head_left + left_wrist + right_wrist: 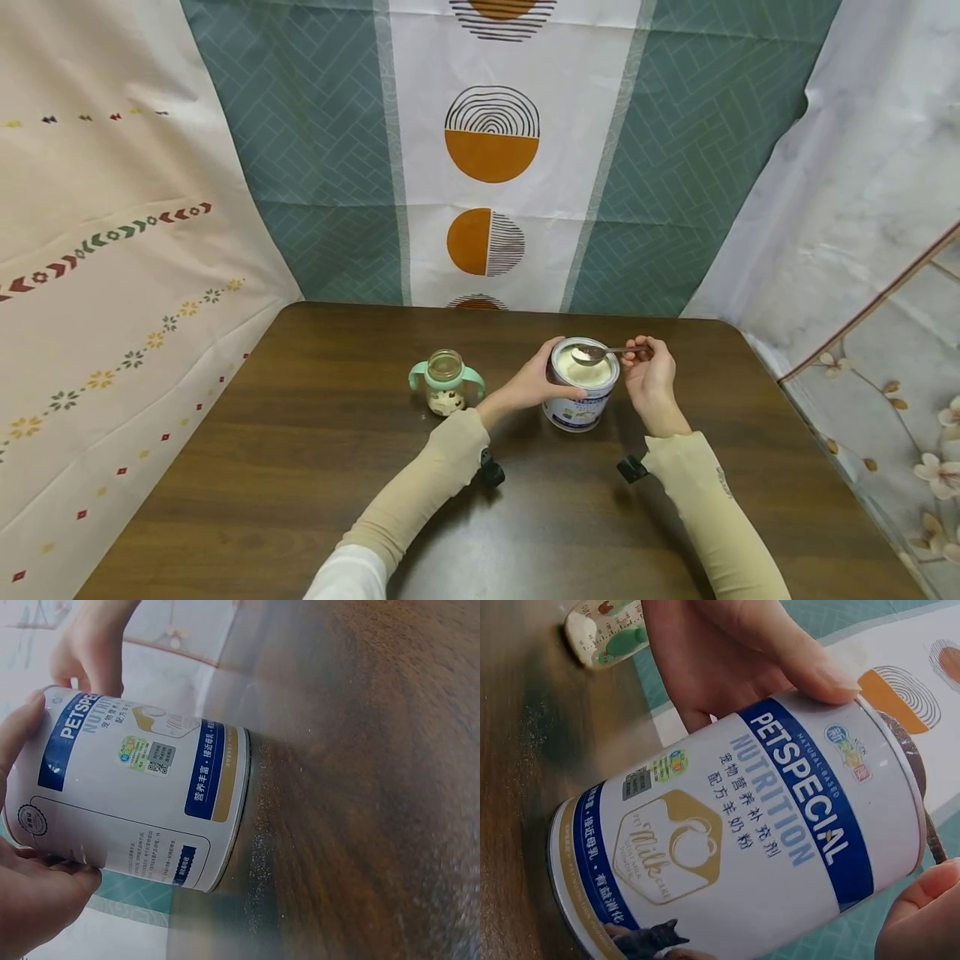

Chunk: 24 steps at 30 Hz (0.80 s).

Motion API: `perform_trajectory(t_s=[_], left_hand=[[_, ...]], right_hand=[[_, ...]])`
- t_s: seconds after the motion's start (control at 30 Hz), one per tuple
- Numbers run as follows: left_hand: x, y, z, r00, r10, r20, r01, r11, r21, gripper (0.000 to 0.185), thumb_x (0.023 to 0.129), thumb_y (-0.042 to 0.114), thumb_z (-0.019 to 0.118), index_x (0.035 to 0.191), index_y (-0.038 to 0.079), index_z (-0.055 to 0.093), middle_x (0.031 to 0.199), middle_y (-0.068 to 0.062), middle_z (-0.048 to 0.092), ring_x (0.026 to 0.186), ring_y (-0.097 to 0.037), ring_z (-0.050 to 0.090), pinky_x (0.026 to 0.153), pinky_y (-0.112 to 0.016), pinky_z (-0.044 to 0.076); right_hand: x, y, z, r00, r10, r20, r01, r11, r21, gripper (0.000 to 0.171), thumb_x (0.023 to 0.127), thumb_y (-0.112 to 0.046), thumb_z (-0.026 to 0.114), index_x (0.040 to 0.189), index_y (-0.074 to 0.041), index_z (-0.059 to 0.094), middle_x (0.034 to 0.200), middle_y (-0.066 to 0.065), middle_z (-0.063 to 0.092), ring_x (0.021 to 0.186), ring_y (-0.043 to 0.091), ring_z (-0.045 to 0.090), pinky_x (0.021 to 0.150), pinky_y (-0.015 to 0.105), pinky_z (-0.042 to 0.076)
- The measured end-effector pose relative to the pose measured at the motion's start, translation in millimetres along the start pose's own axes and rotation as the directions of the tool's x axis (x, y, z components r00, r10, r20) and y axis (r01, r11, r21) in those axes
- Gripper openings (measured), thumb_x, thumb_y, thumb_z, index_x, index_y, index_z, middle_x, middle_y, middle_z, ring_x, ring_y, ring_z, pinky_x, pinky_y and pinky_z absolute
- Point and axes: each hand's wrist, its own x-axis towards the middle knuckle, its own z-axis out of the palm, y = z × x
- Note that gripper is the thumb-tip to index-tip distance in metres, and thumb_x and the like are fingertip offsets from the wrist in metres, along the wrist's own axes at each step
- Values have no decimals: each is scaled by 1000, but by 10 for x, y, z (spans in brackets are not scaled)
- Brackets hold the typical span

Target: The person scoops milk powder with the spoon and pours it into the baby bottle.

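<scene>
Powder point(594, 377) lies inside the can point(576, 412), just right of the frame's lower centre, where we see the left hand point(534, 382) gripping its sides. Over the powder, the right hand point(651, 375) pinches a spoon point(609, 351); we spot the bottle point(446, 385) further left.

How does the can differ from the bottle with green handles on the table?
The can is clearly wider than the bottle.
The can is mainly white and blue, while the bottle is see-through with green handles.
The left hand grips the can; neither hand grips the bottle.
Both stand on the table with open tops.
</scene>
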Motion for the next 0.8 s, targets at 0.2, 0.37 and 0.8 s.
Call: perform_trajectory(t_s=[0.2,0.37,0.8], left_hand=[[-6,9,5,1000,-6,-3,6,1000,1,94,80,23,79,153,10,20,147,-12,42,133,-24,45,111,-42,38],[4,0,7,1000,4,-8,-4,1000,-15,94,80,21,78,153,9,20,148,-11,41,133,-23,44,111,-40,38],[-21,0,-82,999,30,10,-30,999,-45,96,79,18,80,153,5,19,149,-12,39,134,-23,43,113,-39,37]], right_hand=[[-49,-3,65,999,-18,32,19,999,-46,43,104,-16,30,71,-6,55,65,3,57,52,11,45,46,17,38],[-82,2,118,997,-49,51,52,997,-64,43,104,-16,30,71,-6,55,65,3,57,51,11,45,46,17,37],[-111,36,217,992,-116,47,121,986,-116,43,104,-15,32,69,-6,55,62,2,58,49,10,44,44,17,37]])
